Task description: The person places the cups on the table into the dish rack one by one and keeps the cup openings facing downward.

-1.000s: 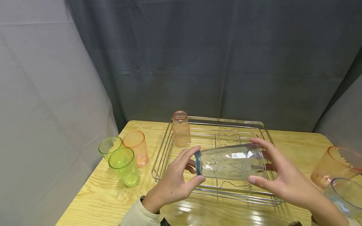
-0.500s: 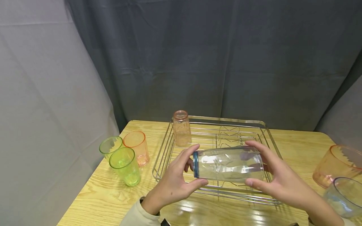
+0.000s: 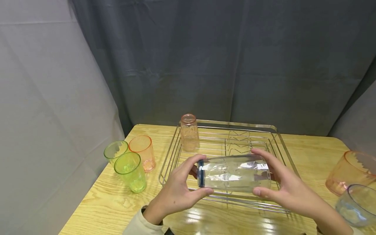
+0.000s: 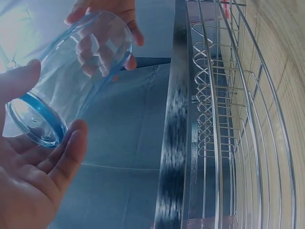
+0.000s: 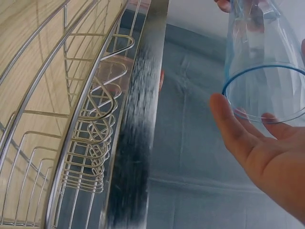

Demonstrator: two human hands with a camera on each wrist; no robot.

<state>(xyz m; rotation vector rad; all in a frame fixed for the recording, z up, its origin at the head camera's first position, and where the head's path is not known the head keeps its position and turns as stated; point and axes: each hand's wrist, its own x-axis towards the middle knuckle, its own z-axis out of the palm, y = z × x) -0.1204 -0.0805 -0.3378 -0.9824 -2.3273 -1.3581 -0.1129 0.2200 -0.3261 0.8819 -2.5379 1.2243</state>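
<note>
A clear, blue-tinted drinking glass [image 3: 235, 173] lies sideways in the air above the front of a wire dish rack [image 3: 211, 134]. My left hand [image 3: 183, 186] grips its thick blue base between thumb and fingers. At the wider rim end, my right hand [image 3: 282, 182] holds it, thumb on the near side and fingers on the far side. The left wrist view shows the blue base [image 4: 40, 117] between the left thumb and fingers. In the right wrist view the open rim [image 5: 267, 93] sits among the right fingers. An orange glass [image 3: 189, 135] stands upside down in the rack's back left corner.
Left of the rack stand two green glasses [image 3: 132, 173] and an orange one [image 3: 144, 151], upright on the wooden table [image 3: 97, 205]. At the right are a large orange glass [image 3: 349, 173] and a bluish clear glass [image 3: 356, 205]. A grey curtain [image 3: 205, 65] hangs behind.
Both hands have shifted slightly left with the glass, and the right hand has come a little lower. The glass is more level than before, its base turned slightly more toward view.
</note>
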